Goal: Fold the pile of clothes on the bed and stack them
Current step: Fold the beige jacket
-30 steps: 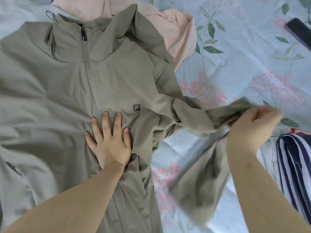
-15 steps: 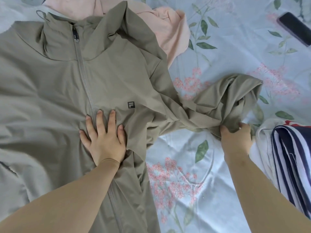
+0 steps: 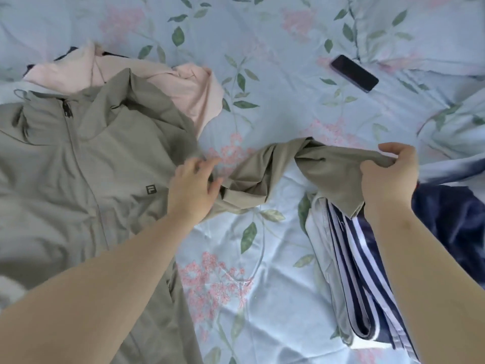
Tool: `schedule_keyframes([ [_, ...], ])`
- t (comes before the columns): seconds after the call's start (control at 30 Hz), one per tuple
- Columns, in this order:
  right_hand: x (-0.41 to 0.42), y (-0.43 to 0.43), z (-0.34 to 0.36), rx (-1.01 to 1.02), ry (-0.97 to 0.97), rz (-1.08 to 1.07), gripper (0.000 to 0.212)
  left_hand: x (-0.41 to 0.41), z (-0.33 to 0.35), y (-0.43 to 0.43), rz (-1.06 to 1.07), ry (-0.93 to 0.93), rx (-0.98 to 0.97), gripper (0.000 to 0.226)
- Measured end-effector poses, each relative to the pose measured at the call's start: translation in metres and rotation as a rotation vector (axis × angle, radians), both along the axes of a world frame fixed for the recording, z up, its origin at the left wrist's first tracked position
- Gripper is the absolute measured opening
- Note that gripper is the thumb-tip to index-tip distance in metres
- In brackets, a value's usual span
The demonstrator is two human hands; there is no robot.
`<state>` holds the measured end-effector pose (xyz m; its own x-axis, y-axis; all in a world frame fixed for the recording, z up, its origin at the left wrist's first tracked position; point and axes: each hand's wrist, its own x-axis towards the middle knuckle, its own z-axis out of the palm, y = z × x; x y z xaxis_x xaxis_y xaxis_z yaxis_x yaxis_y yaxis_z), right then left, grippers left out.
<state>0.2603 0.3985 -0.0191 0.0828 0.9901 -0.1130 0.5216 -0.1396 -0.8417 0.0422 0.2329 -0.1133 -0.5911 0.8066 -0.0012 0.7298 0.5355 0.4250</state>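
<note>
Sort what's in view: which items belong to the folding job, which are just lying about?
Job: olive jacket, its sleeve gripped by the right hand, left hand at the sleeve's base; pink garment partly under the jacket; striped navy garment.
Lying about: phone on the floral sheet; dark blue fabric at the right edge, cannot tell if it is clothing.

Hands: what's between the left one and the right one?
The jacket's twisted sleeve runs from the left hand to the right hand gripping its end, above the flowery bedsheet, in the head view.

Head view, close, steeply down over the bed (image 3: 288, 35)
</note>
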Motion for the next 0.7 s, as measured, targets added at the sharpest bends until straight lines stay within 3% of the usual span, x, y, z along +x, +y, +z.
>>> schedule_keyframes([
  [0.1, 0.029, 0.003, 0.009, -0.005, 0.010, -0.063, 0.035, 0.009, -0.006, 0.035, -0.214, -0.001, -0.414, 0.048],
  [0.2, 0.064, 0.009, 0.006, 0.010, -0.033, -0.097, 0.026, 0.015, -0.009, 0.046, -0.194, -0.021, -0.505, 0.016],
  [0.27, 0.086, 0.011, 0.002, 0.058, -0.061, -0.142, 0.017, 0.017, -0.007, 0.054, -0.164, -0.073, -0.350, 0.016],
  [0.33, 0.105, 0.016, 0.001, 0.182, -0.081, -0.302, 0.020, 0.019, 0.003, 0.069, -0.096, -0.243, -0.078, 0.019],
  [0.4, 0.124, 0.023, 0.003, 0.291, -0.042, -0.487, 0.031, 0.021, 0.020, 0.084, 0.098, -0.603, 0.224, 0.017],
  [0.47, 0.134, 0.028, 0.003, 0.228, -0.148, -0.531, 0.040, 0.020, 0.027, 0.094, 0.201, -0.861, 0.333, 0.022],
  [0.5, 0.134, 0.026, 0.002, 0.158, -0.269, -0.508, 0.044, 0.019, 0.027, 0.097, 0.154, -0.838, 0.250, 0.028],
  [0.6, 0.116, 0.015, -0.003, 0.111, -0.507, -0.380, 0.048, 0.021, 0.015, 0.094, -0.155, -0.481, -0.169, 0.056],
  [0.7, 0.101, 0.007, -0.014, 0.018, -0.468, -0.161, 0.043, 0.036, 0.003, 0.085, -0.285, -0.328, -0.313, 0.061],
])
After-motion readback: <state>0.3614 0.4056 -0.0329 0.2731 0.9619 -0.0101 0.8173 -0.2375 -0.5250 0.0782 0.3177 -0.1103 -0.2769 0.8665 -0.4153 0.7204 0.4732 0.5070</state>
